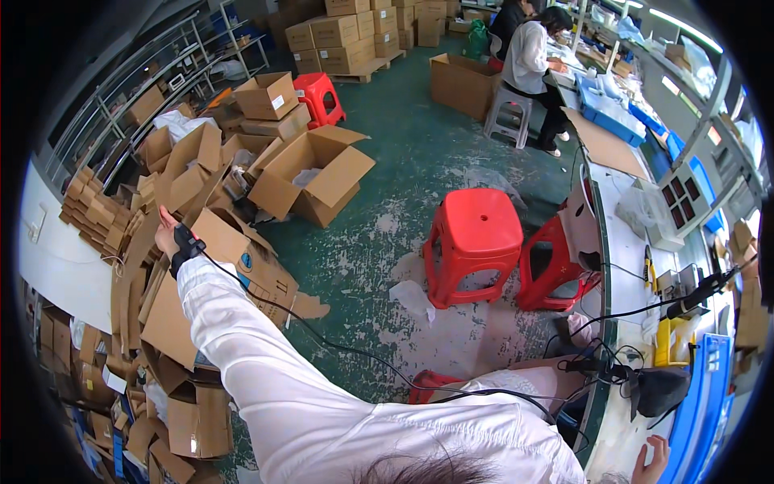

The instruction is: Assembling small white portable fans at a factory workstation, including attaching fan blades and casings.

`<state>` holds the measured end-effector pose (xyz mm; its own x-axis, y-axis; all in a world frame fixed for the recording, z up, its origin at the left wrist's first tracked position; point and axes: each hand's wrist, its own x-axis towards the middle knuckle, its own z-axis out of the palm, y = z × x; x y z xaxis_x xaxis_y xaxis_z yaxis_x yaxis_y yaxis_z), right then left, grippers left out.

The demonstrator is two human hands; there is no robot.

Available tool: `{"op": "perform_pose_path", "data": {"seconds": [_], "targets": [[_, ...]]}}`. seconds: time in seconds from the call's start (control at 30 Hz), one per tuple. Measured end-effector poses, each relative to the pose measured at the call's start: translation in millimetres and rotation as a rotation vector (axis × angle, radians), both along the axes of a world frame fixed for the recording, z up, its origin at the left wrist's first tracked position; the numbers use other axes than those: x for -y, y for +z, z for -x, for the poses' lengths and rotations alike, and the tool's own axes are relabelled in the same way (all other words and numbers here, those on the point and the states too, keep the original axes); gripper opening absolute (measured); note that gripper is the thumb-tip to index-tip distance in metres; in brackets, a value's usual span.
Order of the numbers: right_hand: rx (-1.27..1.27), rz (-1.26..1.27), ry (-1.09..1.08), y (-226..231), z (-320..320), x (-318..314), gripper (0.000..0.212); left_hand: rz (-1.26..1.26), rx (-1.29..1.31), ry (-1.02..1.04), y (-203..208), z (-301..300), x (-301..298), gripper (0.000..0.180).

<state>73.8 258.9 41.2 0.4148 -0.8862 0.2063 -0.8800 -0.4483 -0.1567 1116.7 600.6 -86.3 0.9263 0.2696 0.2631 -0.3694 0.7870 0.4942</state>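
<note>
My left arm, in a white sleeve, reaches out to the left. My left hand (167, 231) has its fingers stretched out beside the edge of a tall brown cardboard sheet (139, 266); whether it touches the sheet I cannot tell. A black strap device (187, 242) with a cable sits on that wrist. Right under the forearm leans a large flattened cardboard box (234, 258). At the lower right, my right hand (651, 461) shows only in part, fingers apart and loosely bent with nothing in them, near the workbench edge and a blue rail (709, 387).
Open cardboard boxes (318, 173) and scraps pile up on the left. Red stools (476, 222) stand mid-floor beside the long workbench (617, 218). A black cable (339, 345) runs across my front. Further back a person (528, 60) sits on a grey stool (509, 113); stacked cartons (334, 36) stand behind.
</note>
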Motion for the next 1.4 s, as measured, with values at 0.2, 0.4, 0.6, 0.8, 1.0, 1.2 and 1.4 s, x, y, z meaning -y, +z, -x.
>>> {"op": "perform_pose_path", "data": {"seconds": [0.2,0.4,0.6,0.8,1.0,1.2,1.4], "targets": [[-0.067,-0.011,0.012,-8.0,-30.9,-8.8,0.016,-0.486,-0.174,-0.821,-86.5,65.1,33.2,0.044],[-0.038,-0.071,-0.043,-17.5,-7.7,-21.9,0.016,-0.343,-0.318,-0.398,-205.3,140.9,149.9,0.053],[0.095,-0.188,-0.317,-21.0,15.3,-53.2,0.019,-0.076,-0.569,-0.602,-198.0,227.5,283.7,0.047],[0.166,0.041,-0.282,-45.3,42.4,-51.2,0.014,-0.047,0.024,-1.525,-51.0,417.0,452.2,0.035],[0.315,0.374,-0.589,-43.0,106.6,-71.2,0.01,-0.295,0.782,-1.812,101.0,656.8,508.6,0.046],[0.743,0.544,-1.241,-80.6,173.3,-140.6,0.018,-0.545,2.106,-2.193,136.9,926.8,468.7,0.051],[0.575,0.163,-1.063,-113.6,171.0,-151.7,0.027,-0.594,2.57,-2.076,71.3,1055.1,446.7,0.03]]}}
